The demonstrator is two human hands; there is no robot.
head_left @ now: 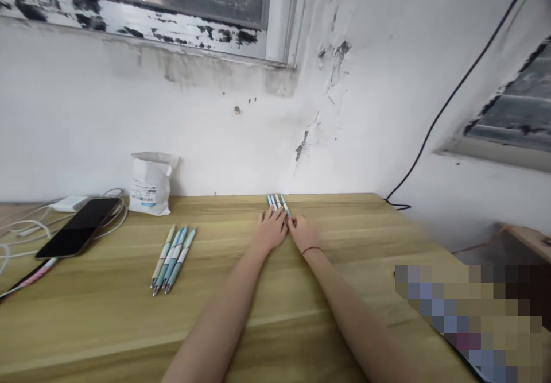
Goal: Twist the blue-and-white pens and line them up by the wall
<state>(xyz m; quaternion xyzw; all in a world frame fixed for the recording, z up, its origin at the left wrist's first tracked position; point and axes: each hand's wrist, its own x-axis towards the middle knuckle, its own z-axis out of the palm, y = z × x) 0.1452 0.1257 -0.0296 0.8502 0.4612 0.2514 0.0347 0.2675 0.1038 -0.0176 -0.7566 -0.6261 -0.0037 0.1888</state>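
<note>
Both of my hands lie side by side near the far edge of a light wooden table [215, 314]. My left hand [271, 229] has its fingers spread over the near ends of a bunch of several blue-and-white pens [276, 202]. Those pens point away from me, and their lower parts are hidden by my fingers. My right hand [303, 232] touches the same bunch with its fingertips. A second group of several pens [172, 259] lies to the left of my hands, out of reach of my fingers, with metal tips toward me.
At the left of the table lie a black smartphone [77, 228], a white charger [69, 204] and tangled white cables [26, 233]. A white paper bag [150, 185] stands against the wall. A black cable [443, 107] runs down the wall. A blurred patch [469, 320] covers the lower right.
</note>
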